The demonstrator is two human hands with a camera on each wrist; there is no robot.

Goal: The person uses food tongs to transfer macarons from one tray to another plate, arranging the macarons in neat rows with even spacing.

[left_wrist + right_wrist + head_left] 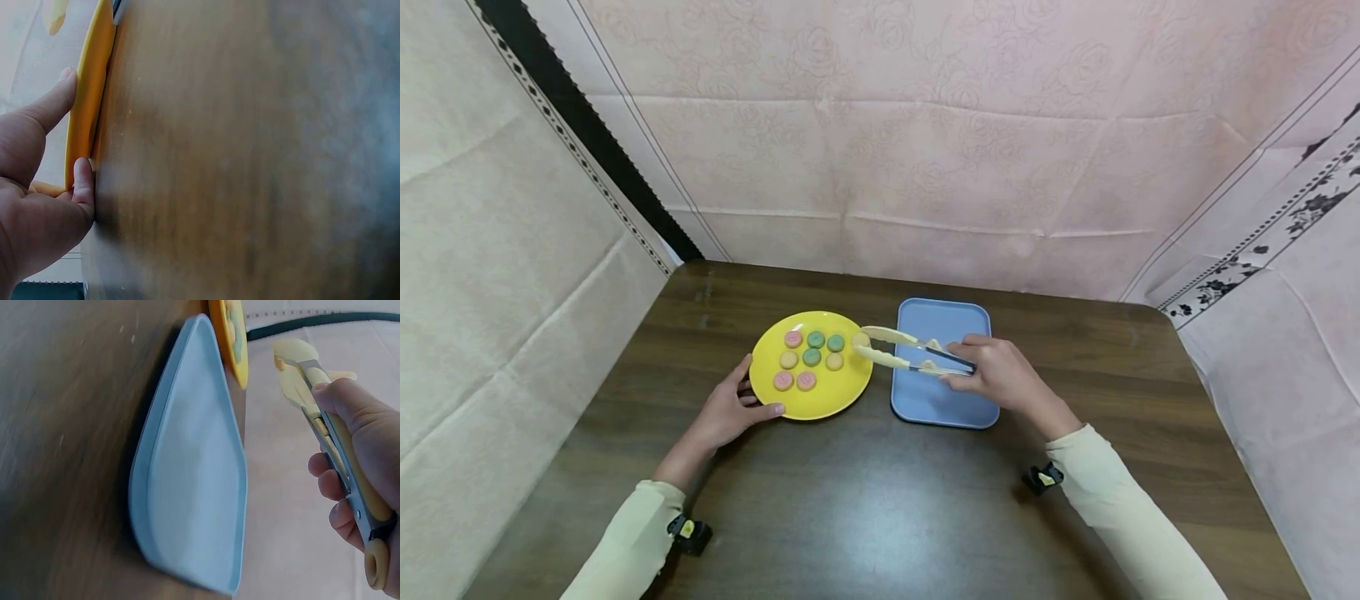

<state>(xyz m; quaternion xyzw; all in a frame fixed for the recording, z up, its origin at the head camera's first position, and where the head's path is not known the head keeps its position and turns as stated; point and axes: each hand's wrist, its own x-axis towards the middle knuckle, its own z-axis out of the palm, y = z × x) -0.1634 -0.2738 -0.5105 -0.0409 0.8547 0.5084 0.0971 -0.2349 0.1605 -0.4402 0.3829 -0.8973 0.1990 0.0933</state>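
My left hand holds the near left rim of a yellow plate; in the left wrist view its thumb lies on the upper side of the rim and other fingers curl at the edge. Several small round macaron-like pieces in pink, green and yellow lie on the plate. My right hand grips a pair of tongs with cream tips and metal arms, above the blue tray. Between the tong tips, over the plate's right rim, is a pale yellow piece.
The blue rectangular tray stands just right of the plate, with bare inside surface showing. Both rest on a dark brown wooden table. Pale patterned cloth hangs behind the table and along both sides.
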